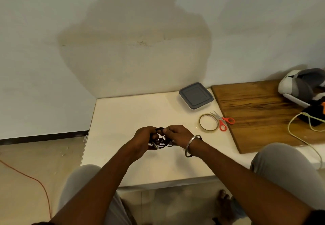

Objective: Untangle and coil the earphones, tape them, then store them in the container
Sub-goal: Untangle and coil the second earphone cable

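From the head view, we see both arms reach forward over the white table [123, 112]. The left hand [143, 139] and right hand [177, 134] meet in the middle, fingers curled tight, holding the tangled black earphones [162, 141] between them. At 2 o'clock from the hands sits the closed grey container [196, 95]. The tape roll [208, 122] and orange scissors [224, 121] lie at 3 o'clock.

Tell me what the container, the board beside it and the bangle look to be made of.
Container: likely plastic, matte grey lid over a paler base. Board: wood or wood-look laminate, brown with dark grain streaks. Bangle: apparently metal, a thin silvery shiny ring.
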